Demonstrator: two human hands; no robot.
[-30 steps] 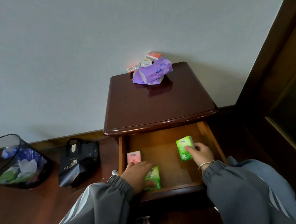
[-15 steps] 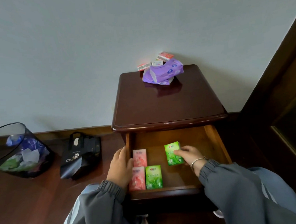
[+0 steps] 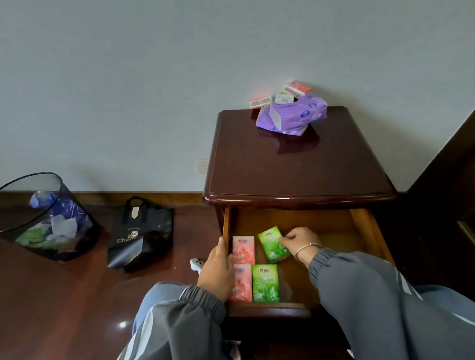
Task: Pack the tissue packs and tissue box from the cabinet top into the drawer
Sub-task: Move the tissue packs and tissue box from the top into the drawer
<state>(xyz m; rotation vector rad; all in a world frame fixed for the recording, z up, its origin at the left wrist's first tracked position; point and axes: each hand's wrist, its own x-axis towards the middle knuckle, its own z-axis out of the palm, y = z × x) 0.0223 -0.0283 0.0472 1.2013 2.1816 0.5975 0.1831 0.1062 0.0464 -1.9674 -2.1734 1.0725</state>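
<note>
The open drawer (image 3: 364,227) of the dark wooden cabinet (image 3: 297,170) holds two pink tissue packs (image 3: 244,249) at its left and a green pack (image 3: 265,283) at the front. My right hand (image 3: 299,238) holds a second green pack (image 3: 273,244), tilted, on the drawer floor behind it. My left hand (image 3: 217,270) rests with straight fingers on the drawer's left wall, beside the pink packs. On the cabinet top at the back lie a purple soft tissue package (image 3: 291,116) and several small tissue packs (image 3: 297,88).
A black mesh waste bin (image 3: 38,217) with rubbish stands on the floor at the left. A black paper bag (image 3: 139,236) sits between it and the cabinet. A dark wooden door frame (image 3: 452,166) rises at the right. A small white object (image 3: 195,263) lies by the drawer.
My right hand has carried the green pack down and left to the drawer floor beside the pink pack. My left hand left the front packs and moved to the drawer's left wall.
</note>
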